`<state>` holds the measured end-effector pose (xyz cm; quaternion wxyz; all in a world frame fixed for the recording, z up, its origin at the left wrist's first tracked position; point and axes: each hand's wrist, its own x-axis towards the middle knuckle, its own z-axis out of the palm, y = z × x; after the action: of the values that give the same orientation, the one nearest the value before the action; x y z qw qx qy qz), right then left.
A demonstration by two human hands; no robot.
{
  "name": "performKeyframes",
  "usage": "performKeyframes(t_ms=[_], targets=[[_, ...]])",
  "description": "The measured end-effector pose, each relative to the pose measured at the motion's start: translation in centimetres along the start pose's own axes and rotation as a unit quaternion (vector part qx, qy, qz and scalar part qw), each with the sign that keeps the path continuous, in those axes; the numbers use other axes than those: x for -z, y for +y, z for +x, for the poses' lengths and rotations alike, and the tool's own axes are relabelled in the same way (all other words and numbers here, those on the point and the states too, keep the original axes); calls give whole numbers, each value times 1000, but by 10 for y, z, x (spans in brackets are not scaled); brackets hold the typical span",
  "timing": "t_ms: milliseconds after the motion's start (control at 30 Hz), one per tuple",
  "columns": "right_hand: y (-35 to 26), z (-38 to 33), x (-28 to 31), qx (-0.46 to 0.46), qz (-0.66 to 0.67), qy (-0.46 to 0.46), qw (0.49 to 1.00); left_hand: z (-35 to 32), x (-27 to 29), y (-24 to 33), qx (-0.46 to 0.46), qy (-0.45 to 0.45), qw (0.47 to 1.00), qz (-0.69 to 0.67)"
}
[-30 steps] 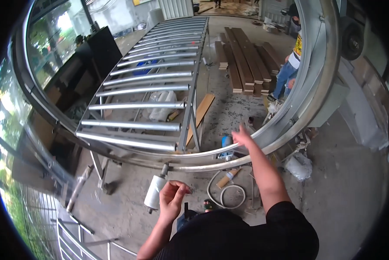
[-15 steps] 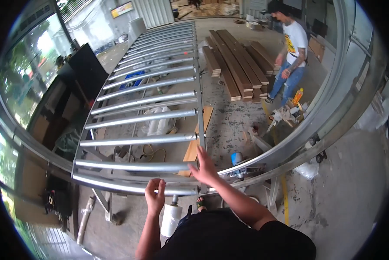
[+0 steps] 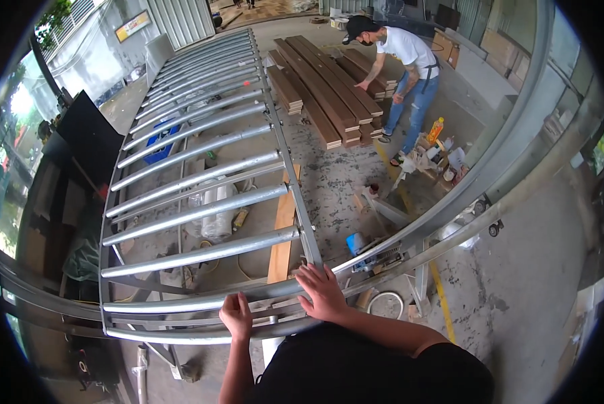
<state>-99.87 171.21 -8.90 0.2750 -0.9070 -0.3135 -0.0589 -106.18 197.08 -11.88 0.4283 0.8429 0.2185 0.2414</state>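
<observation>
Both hands (image 3: pixel 237 316) seemingly gripping frame (image 3: pixel 201 254)

the left hand (image 3: pixel 236 316) curls over the near end rail of a long galvanised metal frame (image 3: pixel 201 215), fingers wrapped on the tube. the right hand (image 3: pixel 323 291) lies flat and spread on the same rail at the frame's near right corner, just beside the left. the frame's curved crossbars run away from the person in a row. under it a wooden plank (image 3: pixel 283 236) lies on the concrete floor (image 3: pixel 517 269), with a white bag (image 3: pixel 216 215) and a blue crate (image 3: pixel 157 145) further off. well apart, a co-worker (image 3: pixel 403 64) in a white shirt bends over a stack of brown boards (image 3: pixel 322 84).
</observation>
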Motion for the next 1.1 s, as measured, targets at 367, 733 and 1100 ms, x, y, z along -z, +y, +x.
performKeyframes(t_ms=[367,733,1100], targets=[[1,8,-5,1,-11,-15,1000,4,3,16,-10,13,1000,17],[-5,12,-10,22,7,-2,1000,8,8,15,-2,34,998,56],[-4,12,-13,13,-5,4,1000,9,9,17,0,34,999,40]])
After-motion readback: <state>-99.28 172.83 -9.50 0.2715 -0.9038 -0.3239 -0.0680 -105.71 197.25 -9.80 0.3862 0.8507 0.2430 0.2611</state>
